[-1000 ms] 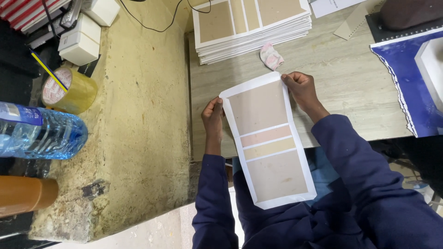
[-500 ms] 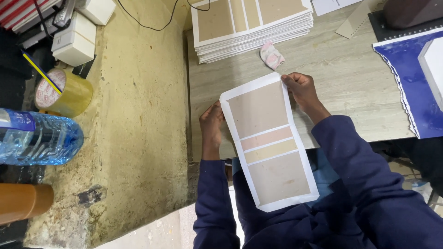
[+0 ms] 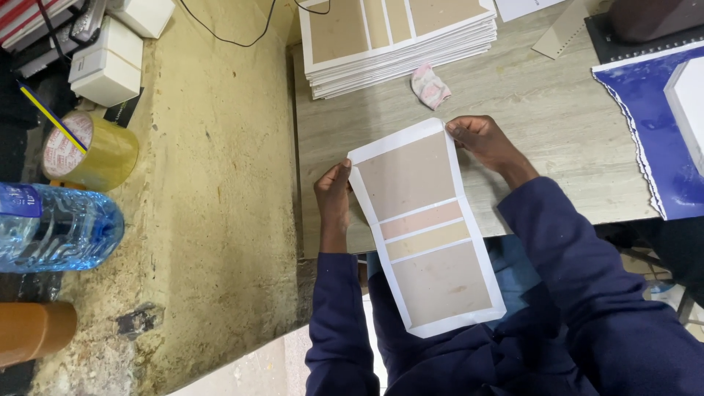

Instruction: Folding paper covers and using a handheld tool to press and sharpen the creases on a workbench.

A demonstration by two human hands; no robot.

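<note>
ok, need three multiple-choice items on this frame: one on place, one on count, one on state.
1. Where does the stack of sheets lie?
A. at the far edge of the wooden table
B. on the person's lap
C. under the water bottle

2. How many brown panels show on the held sheet?
A. two
B. four
C. six

3. How is the held sheet held?
A. the left hand and the right hand each grip a side near its top
B. one hand only
C. it lies flat, untouched

Answers: 1 A, the stack sits beyond the small crumpled cloth, far from the person. 2 B, two large panels with two narrow strips between. 3 A, fingers of both hands pinch opposite edges.
</note>
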